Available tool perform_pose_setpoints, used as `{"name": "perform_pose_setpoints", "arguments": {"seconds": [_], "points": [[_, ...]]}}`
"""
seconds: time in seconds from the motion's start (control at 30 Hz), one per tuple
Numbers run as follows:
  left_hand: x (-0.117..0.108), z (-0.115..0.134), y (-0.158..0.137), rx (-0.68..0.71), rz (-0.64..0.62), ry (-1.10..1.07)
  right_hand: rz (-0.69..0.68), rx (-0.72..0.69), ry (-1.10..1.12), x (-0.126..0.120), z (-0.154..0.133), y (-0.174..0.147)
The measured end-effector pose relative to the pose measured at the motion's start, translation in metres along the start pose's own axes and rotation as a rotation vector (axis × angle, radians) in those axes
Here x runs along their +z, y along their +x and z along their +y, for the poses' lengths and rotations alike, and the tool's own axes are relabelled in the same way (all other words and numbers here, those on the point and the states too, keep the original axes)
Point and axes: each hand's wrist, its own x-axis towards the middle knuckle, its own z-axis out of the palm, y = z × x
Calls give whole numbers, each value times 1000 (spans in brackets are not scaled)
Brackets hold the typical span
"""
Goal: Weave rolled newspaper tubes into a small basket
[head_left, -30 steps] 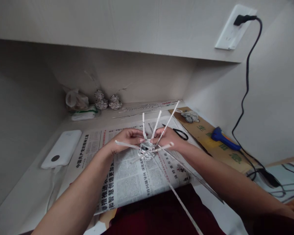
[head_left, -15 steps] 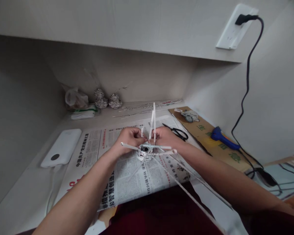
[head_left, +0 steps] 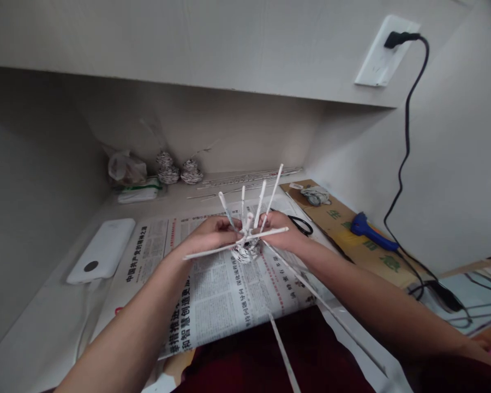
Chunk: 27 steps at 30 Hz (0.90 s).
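A small round piece woven from rolled paper strips point(head_left: 242, 254) sits between my hands, just above the spread newspaper point(head_left: 213, 295). Several white paper sticks point(head_left: 261, 203) rise or splay out from its top, and two long strips point(head_left: 323, 303) trail toward me at the lower right. My left hand point(head_left: 216, 232) closes its fingers on the left side of the woven piece. On the right side, my right hand point(head_left: 276, 229) grips it near the base of the upright sticks. Its fingertips are partly hidden behind the sticks.
Black-handled scissors point(head_left: 300, 225) lie beyond my right hand. A blue glue gun point(head_left: 370, 232) rests on cardboard point(head_left: 339, 218) at the right. Two woven gourd shapes point(head_left: 168, 169) stand at the back near paper sticks point(head_left: 249, 177). At left lies a white power bank point(head_left: 102, 251).
The woven piece has been turned and tilted between my hands. Its sticks now fan upward and outward, and one long trailing strip has swung leftward. Both hands keep their grip.
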Motion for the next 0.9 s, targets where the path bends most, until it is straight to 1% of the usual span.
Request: {"name": "perform_pose_setpoints", "arguments": {"seconds": [0.03, 0.1, 0.23, 0.33, 0.43, 0.5, 0.57, 0.67, 0.73, 0.8, 0.9], "points": [[1, -3, 1, -29, 18, -12, -2, 0, 8, 1, 0, 0], [3, -10, 4, -43, 33, -17, -4, 4, 3, 1, -4, -2], [7, -18, 8, -19, 128, 54, -9, 3, -67, 0, -18, -9], [12, -13, 3, -17, 213, 170, -6, -30, -83, 1, -21, -11], [16, -4, -2, 23, 299, 352, -9, -56, -65, 3, -19, -11], [17, -2, -4, 45, 314, 411, -26, -56, -50, 2, -20, -12], [16, -3, -3, 60, 272, 347, -30, -53, -56, 0, -22, -13], [13, -7, 0, 107, 158, 142, -33, -39, -56, -2, -26, -14], [14, -9, 3, 142, 115, 43, -41, -32, -30, -2, -25, -12], [16, -11, 4, 140, 106, -15, -48, -22, 15, 0, -22, -10], [20, -13, 5, 73, 137, -31, -77, -5, 90, 1, -21, -9]]}}
